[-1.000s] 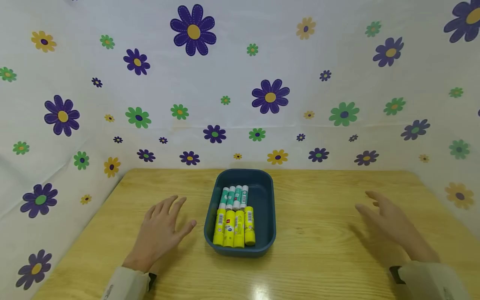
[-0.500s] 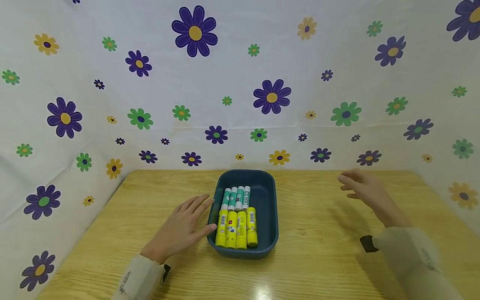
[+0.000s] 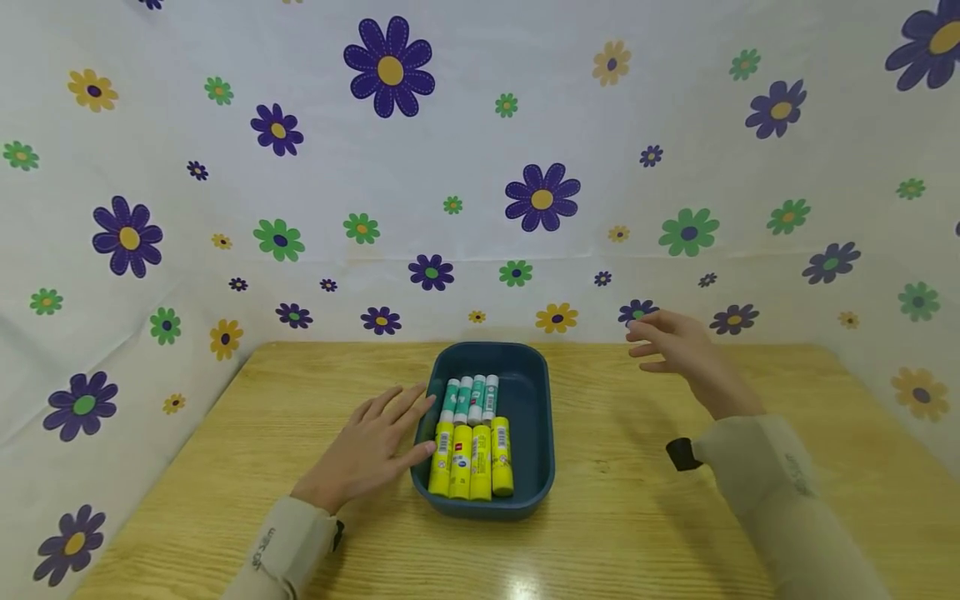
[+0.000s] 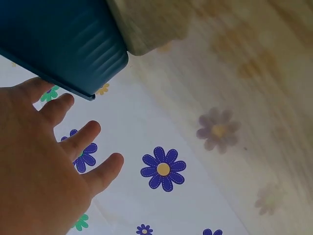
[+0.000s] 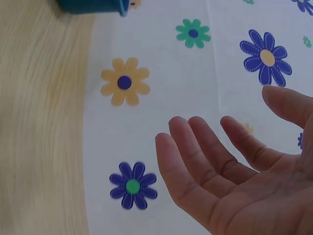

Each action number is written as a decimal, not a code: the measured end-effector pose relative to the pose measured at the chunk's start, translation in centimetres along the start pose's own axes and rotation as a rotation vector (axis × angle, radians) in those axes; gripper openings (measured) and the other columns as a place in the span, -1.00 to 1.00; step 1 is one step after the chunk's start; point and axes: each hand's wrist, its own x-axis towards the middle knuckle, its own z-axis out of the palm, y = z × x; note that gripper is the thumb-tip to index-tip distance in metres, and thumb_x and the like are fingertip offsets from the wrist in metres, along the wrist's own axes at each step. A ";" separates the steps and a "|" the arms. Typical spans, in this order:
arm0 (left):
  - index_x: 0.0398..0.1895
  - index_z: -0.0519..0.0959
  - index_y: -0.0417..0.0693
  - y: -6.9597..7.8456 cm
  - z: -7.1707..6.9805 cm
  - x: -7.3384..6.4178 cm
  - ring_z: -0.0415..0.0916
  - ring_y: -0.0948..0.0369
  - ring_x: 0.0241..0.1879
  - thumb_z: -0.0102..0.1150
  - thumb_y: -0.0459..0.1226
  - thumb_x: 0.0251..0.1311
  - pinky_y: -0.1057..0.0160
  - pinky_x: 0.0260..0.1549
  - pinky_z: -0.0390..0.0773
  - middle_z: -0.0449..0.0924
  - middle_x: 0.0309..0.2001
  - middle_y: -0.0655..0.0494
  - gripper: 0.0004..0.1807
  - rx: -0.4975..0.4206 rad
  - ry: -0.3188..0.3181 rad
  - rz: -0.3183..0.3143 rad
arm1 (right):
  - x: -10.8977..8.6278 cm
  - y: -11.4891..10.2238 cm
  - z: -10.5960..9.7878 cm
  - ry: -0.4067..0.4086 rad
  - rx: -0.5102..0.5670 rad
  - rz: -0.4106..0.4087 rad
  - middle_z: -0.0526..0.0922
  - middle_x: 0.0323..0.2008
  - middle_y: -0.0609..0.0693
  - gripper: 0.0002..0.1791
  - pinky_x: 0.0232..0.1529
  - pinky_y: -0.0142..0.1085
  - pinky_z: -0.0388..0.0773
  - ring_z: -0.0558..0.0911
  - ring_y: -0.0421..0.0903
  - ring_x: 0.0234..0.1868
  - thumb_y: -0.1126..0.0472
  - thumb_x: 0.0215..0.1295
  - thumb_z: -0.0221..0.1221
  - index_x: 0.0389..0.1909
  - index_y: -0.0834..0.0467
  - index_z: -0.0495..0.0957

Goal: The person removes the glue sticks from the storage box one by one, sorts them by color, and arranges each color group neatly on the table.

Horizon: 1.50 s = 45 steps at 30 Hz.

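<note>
A dark blue plastic bin (image 3: pixel 532 442) stands on the table with two rows of glue sticks along its left side. Several yellow glue sticks (image 3: pixel 461 462) lie in the near row, and smaller white-and-teal glue sticks (image 3: pixel 470 400) fill the row behind. My left hand (image 3: pixel 360 458) has spread fingers and a thumb right at the bin's left rim; the left wrist view has the bin's outer wall (image 4: pixel 63 44) above the fingers. To the right of the bin, my right hand (image 3: pixel 690 362) hovers with nothing in it, its fingers loosely bent in the right wrist view.
The light wood table (image 3: pixel 600 533) ends at a white cloth backdrop (image 3: pixel 465 125) printed with flowers, which also runs along both sides. Inside the bin, a strip of bare floor shows right of the glue sticks. Black bands sit at both wrists.
My left hand has moved right, from the bare table to the bin's left rim. The right hand has come left and farther back, closer to the bin. The glue sticks stay in place.
</note>
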 end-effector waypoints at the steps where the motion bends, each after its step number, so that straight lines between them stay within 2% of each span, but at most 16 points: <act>1: 0.56 0.25 -0.05 0.0 0.0 0.0 0.03 -0.18 0.51 -0.06 0.19 0.47 -0.33 0.38 0.09 0.10 0.57 -0.03 -0.23 0.006 -0.005 -0.001 | 0.2 -0.4 0.3 -0.001 0.011 0.004 0.41 0.29 0.42 -0.32 0.10 -0.16 0.62 0.53 0.28 0.22 -0.07 0.61 -0.04 0.38 0.44 0.24; 10: 0.60 0.15 -0.11 0.4 0.2 -0.1 0.01 -0.18 0.52 -0.15 0.20 0.50 -0.31 0.38 0.13 0.02 0.60 0.05 -0.20 0.096 -0.043 0.018 | 2.0 -3.0 3.0 -0.040 0.090 0.061 0.42 0.28 0.38 -0.39 0.20 -0.05 0.54 0.52 0.27 0.24 -0.02 0.62 -0.04 0.39 0.39 0.24; 18: 0.58 0.16 -0.17 1.3 0.5 -0.5 0.15 -0.17 0.46 -0.19 0.17 0.53 -0.29 0.38 0.14 0.05 0.59 0.01 -0.22 0.119 -0.035 0.013 | 3.2 -4.4 5.8 -0.072 0.174 0.086 0.46 0.23 0.36 -0.46 0.16 -0.02 0.57 0.55 0.27 0.20 0.03 0.60 0.00 0.32 0.37 0.33; 26: 0.57 0.18 -0.20 1.8 0.7 -0.8 0.20 -0.18 0.42 -0.15 0.13 0.53 -0.27 0.40 0.10 0.08 0.58 -0.05 -0.23 0.110 -0.019 -0.029 | 4.5 -5.4 8.7 -0.139 0.224 0.125 0.49 0.20 0.35 -0.45 0.20 0.01 0.54 0.54 0.29 0.22 0.02 0.59 0.04 0.32 0.37 0.31; 33: 0.56 0.19 -0.22 2.2 0.9 -0.7 0.20 -0.20 0.41 -0.15 0.16 0.51 -0.28 0.40 0.08 0.07 0.58 -0.07 -0.21 0.106 -0.010 -0.044 | 5.0 -5.9 11.0 -0.171 0.281 0.192 0.45 0.22 0.37 -0.45 0.06 0.01 0.64 0.54 0.31 0.21 0.03 0.56 0.08 0.32 0.35 0.26; 40: 0.52 0.28 -0.20 1.5 0.1 -0.6 0.21 -0.21 0.40 -0.06 0.16 0.48 -0.26 0.41 0.10 0.18 0.54 -0.05 -0.22 0.100 0.028 -0.005 | 5.6 -5.9 12.8 -0.177 0.290 0.251 0.45 0.23 0.37 -0.44 0.03 0.05 0.65 0.57 0.27 0.15 0.06 0.56 0.09 0.35 0.37 0.29; 45: 0.53 0.28 -0.15 1.2 -0.2 -0.6 0.16 -0.19 0.44 -0.05 0.19 0.46 -0.27 0.39 0.12 0.16 0.56 0.01 -0.21 0.061 0.016 0.005 | 5.8 -5.5 13.5 -0.196 0.309 0.292 0.42 0.27 0.38 -0.44 0.05 0.09 0.63 0.52 0.31 0.20 0.09 0.55 0.11 0.36 0.37 0.32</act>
